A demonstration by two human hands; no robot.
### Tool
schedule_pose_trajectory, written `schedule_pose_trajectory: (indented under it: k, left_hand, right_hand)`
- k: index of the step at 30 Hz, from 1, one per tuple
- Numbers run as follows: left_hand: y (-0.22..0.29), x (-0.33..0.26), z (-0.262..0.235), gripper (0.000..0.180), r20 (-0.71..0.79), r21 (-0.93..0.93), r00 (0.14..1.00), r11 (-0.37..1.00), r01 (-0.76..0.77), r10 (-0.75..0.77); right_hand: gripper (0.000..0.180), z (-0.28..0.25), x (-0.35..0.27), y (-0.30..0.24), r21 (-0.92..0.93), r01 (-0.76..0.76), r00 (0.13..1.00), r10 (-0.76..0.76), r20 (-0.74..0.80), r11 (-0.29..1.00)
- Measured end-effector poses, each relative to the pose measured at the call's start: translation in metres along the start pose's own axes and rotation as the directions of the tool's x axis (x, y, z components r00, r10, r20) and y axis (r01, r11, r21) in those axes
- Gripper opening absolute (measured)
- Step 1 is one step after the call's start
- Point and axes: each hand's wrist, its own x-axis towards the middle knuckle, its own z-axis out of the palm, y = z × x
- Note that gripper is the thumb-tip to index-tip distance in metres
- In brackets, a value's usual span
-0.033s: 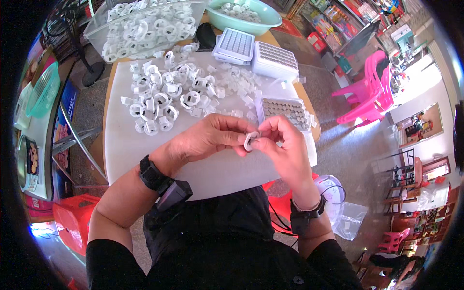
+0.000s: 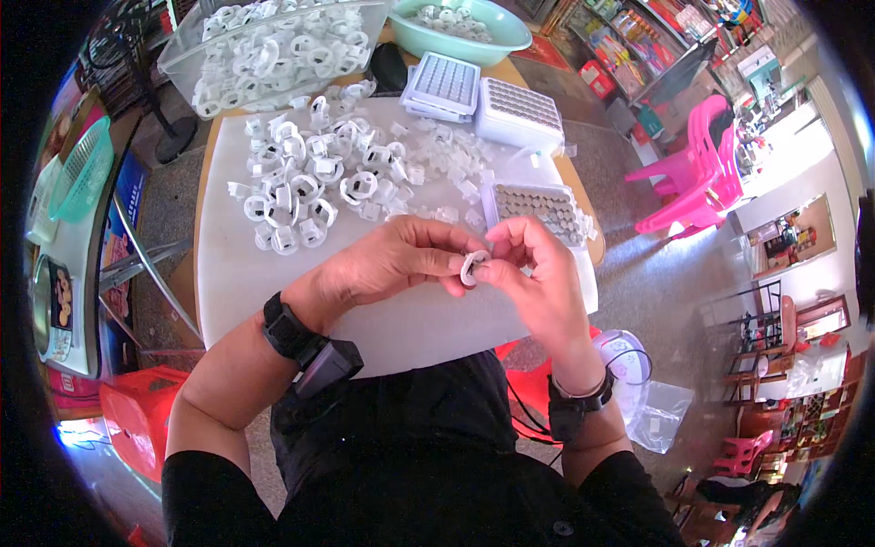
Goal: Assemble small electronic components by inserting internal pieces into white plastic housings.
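Over the near part of the white tabletop (image 2: pixel 410 333), my left hand (image 2: pixel 392 260) and my right hand (image 2: pixel 542 278) meet, both closed on one small white plastic ring (image 2: pixel 472 268). Left thumb and fingers pinch its left side; the right thumb presses from the other side. Something dark shows inside the ring, too small to name. Beyond my left hand lies a loose pile of similar white ring-shaped parts (image 2: pixel 305 187), many with dark slots. Small translucent white pieces (image 2: pixel 451 150) are scattered right of the pile. Just past my right hand sits a tray of small greyish round pieces (image 2: pixel 538 202).
At the back stand a clear plastic bin (image 2: pixel 182 77) full of white parts and a pale green basin (image 2: pixel 515 38). White gridded trays (image 2: pixel 519 114) are stacked at the back right. Pink plastic chairs (image 2: pixel 697 173) stand to the right, a red stool (image 2: pixel 137 415) at lower left.
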Motion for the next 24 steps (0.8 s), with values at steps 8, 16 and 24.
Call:
schedule_pose_trajectory:
  k: [8, 16, 24]
  left_hand:
    - [0.001, -0.001, -0.003, 0.034, 0.098, -0.161, 0.995, 0.987, -0.020, 0.037]
    - [0.004, -0.001, -0.002, 0.036, -0.067, -0.150, 0.997, 0.988, -0.039, 0.029]
    - [0.006, 0.000, -0.001, 0.034, -0.092, -0.103, 0.996, 0.995, -0.021, 0.011]
  right_hand:
    - [0.020, -0.010, 0.002, 0.009, 0.233, 0.008, 0.999, -0.017, 0.036, 0.972]
    - [0.010, -0.062, 0.014, 0.047, -0.254, 0.020, 0.929, -0.112, -0.354, 0.967]
    - [0.006, -0.039, 0.022, 0.054, -0.582, 0.089, 0.918, -0.293, -0.267, 0.808]
